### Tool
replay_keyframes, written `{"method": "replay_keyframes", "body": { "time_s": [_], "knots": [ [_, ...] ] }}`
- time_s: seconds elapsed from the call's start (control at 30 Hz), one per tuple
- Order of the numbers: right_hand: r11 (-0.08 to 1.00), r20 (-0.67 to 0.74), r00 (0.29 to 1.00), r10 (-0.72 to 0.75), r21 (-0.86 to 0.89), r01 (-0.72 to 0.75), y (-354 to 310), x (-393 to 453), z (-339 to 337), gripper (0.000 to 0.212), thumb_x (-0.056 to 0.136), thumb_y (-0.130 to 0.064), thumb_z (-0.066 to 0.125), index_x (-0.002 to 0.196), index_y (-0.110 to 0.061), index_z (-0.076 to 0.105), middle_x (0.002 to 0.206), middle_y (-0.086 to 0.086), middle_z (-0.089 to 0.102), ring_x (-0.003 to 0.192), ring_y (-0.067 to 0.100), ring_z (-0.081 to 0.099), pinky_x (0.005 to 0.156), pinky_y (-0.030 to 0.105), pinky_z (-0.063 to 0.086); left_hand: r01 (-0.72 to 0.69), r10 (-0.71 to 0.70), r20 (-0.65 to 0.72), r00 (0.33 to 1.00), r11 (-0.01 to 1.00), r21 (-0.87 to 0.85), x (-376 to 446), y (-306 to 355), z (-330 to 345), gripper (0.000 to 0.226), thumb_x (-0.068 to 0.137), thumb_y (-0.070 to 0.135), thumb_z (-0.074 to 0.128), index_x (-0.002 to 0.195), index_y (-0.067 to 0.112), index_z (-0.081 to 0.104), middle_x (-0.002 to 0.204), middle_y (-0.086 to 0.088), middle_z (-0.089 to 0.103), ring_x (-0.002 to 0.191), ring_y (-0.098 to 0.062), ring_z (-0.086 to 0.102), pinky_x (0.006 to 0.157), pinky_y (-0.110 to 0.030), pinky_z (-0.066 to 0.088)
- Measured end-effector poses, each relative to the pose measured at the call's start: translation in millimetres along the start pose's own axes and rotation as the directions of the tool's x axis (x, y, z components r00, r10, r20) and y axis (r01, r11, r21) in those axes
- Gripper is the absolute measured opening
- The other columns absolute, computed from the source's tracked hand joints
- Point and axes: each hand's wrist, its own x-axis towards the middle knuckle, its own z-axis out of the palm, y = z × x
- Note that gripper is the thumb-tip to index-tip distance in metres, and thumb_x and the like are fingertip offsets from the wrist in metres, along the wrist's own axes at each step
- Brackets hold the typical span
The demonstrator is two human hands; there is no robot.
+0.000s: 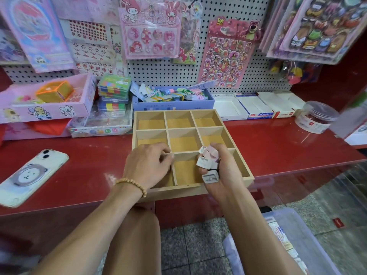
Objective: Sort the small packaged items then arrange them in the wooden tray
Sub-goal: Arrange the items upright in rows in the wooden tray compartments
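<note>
Several small packaged items (208, 163) are held in the right hand (220, 171) above the wooden tray (243, 169) on the red tabletop (288, 147), while the left hand (148, 165) is curled over the tray's front-left compartment, its grip's contents hidden.

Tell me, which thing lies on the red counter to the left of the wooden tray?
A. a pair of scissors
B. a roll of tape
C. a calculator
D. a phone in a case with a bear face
D: a phone in a bear-face case lies flat on the red counter, to the left of the wooden tray; no scissors, calculator or tape show there.
</note>
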Motion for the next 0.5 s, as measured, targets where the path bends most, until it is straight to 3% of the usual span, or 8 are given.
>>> {"method": "replay_keyframes", "body": {
  "time_s": [0.07, 0.13, 0.2, 0.23, 0.37, 0.5],
  "knots": [
    [1.000, 0.011, 1.000, -0.002, -0.006, 0.002, 6.3, 7.1, 4.3, 0.014, 0.095, -0.021, 0.059, 0.086, -0.010, 0.055, 0.067, 0.004, 0.052, 0.050, 0.013, 0.050, 0.037, 0.021, 0.037, 0.094, -0.083, 0.047, 0.995, 0.940, -0.327, -1.2, 15.5, -7.3, 0.017, 0.085, 0.042, 0.068, 0.081, 0.025, 0.071, 0.066, 0.011, 0.069, 0.065, -0.002, 0.064, 0.065, -0.026, 0.055],
    [1.000, 0.032, 1.000, 0.001, -0.015, 0.000, 14.7, 14.4, 10.3, 0.019, 0.088, -0.025, 0.064, 0.095, -0.010, 0.055, 0.075, 0.008, 0.053, 0.061, 0.020, 0.057, 0.049, 0.027, 0.046, 0.154, -0.102, 0.137, 0.985, 0.872, -0.464, -3.0, 28.3, -8.5, 0.020, 0.077, 0.042, 0.076, 0.075, 0.024, 0.069, 0.064, 0.008, 0.069, 0.059, -0.002, 0.063, 0.062, -0.025, 0.055],
    [1.000, 0.046, 0.999, 0.010, 0.005, -0.010, 20.7, 17.4, 16.2, 0.030, 0.082, -0.026, 0.067, 0.102, -0.008, 0.056, 0.083, 0.014, 0.055, 0.077, 0.030, 0.061, 0.069, 0.037, 0.053, 0.179, -0.098, 0.185, 0.978, 0.850, -0.496, -4.3, 34.1, -7.0, 0.022, 0.072, 0.041, 0.081, 0.072, 0.023, 0.068, 0.067, 0.008, 0.070, 0.062, -0.004, 0.065, 0.062, -0.026, 0.055],
    [1.000, 0.052, 0.999, 0.006, 0.021, -0.007, 23.2, 19.3, 17.8, 0.028, 0.084, -0.025, 0.066, 0.103, -0.007, 0.056, 0.083, 0.014, 0.056, 0.078, 0.031, 0.063, 0.072, 0.039, 0.055, 0.191, -0.106, 0.194, 0.975, 0.845, -0.499, -4.4, 35.2, -6.4, 0.022, 0.070, 0.040, 0.082, 0.073, 0.023, 0.068, 0.069, 0.008, 0.070, 0.064, -0.004, 0.065, 0.063, -0.026, 0.056],
    [0.997, 0.062, 0.998, -0.011, 0.076, 0.006, 27.1, 23.0, 19.0, 0.016, 0.093, -0.020, 0.059, 0.102, -0.008, 0.054, 0.076, 0.010, 0.054, 0.064, 0.023, 0.062, 0.059, 0.032, 0.055, 0.249, -0.170, 0.193, 0.966, 0.804, -0.541, -4.3, 35.9, -4.3, 0.020, 0.066, 0.027, 0.085, 0.073, 0.020, 0.068, 0.068, 0.008, 0.069, 0.060, -0.002, 0.061, 0.061, -0.022, 0.054],
    [0.988, 0.053, 0.998, 0.042, 0.145, -0.049, 28.0, 24.8, 15.4, 0.020, 0.089, -0.022, 0.061, 0.100, -0.006, 0.054, 0.088, 0.017, 0.053, 0.081, 0.033, 0.060, 0.075, 0.042, 0.053, 0.284, -0.205, 0.197, 0.959, 0.707, -0.648, -3.9, 35.6, -6.3, 0.026, 0.065, 0.021, 0.085, 0.082, 0.018, 0.066, 0.064, 0.010, 0.067, 0.056, -0.003, 0.058, 0.061, -0.024, 0.052]
  ]
}}
